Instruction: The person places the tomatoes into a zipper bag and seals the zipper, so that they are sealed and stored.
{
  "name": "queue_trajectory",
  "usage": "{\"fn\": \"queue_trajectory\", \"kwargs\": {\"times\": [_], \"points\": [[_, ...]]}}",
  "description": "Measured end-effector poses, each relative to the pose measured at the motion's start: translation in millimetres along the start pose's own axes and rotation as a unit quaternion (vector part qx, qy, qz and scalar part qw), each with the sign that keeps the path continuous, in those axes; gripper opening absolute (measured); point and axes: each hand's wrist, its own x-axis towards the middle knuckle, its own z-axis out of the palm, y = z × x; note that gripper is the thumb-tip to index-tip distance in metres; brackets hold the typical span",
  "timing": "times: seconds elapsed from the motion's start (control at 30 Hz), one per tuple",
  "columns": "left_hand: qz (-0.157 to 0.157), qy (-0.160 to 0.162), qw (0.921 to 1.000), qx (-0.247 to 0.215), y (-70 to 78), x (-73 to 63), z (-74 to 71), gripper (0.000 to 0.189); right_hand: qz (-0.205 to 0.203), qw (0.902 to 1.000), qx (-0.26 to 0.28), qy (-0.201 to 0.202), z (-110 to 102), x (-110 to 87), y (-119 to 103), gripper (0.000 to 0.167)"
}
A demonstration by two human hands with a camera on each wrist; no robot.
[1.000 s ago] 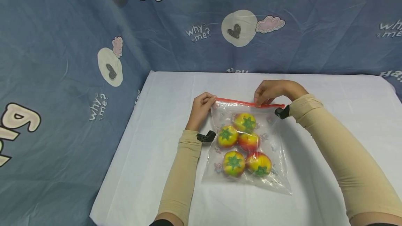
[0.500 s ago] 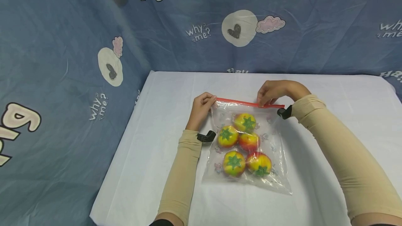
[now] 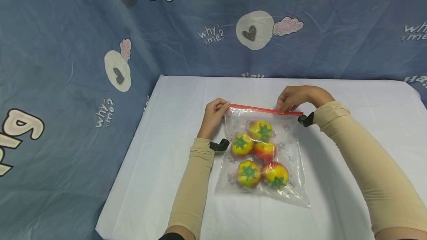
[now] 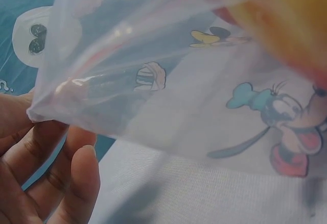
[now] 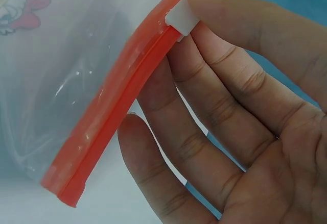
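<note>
A clear zip bag with printed cartoon figures lies on the table, several yellow-red toy fruits with green leaf tops inside it. Along its far edge runs a red zip strip. My left hand pinches the bag's far left corner; the left wrist view shows the plastic between thumb and forefinger. Toward the strip's right end, my right hand pinches a small white slider between thumb and fingers, seen in the right wrist view. A short length of red strip extends past the slider.
A white cloth covers the table. Behind it and to the left hangs a blue printed curtain. A black wrist-camera mount sits on the left wrist, and another mount on the right, close to the bag's edge.
My right hand has slid steadily rightward along the red strip toward its right end. The left hand, the bag and the toy fruits have stayed in place.
</note>
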Motion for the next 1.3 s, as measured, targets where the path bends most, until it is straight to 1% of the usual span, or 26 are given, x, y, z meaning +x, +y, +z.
{"fn": "queue_trajectory", "kwargs": {"times": [0.5, 0.77, 1.3], "points": [[-0.002, 0.003, 1.0, 0.004, -0.7, -0.7, -1.5, 0.024, 0.017, 0.9998, -0.004, -0.002, -2.7, -6.9, 12.5, 0.019], [-0.002, 0.006, 0.9999, 0.008, -0.9, 0.2, -1.8, 0.022, 0.019, 0.9998, 0.001, 0.001, -2.7, -13.6, 19.9, 0.017], [-0.008, 0.009, 0.9999, 0.003, -4.4, 0.9, -4.3, 0.025, 0.025, 0.9997, -0.001, 0.0, -4.5, -17.9, 34.6, 0.016]]}}
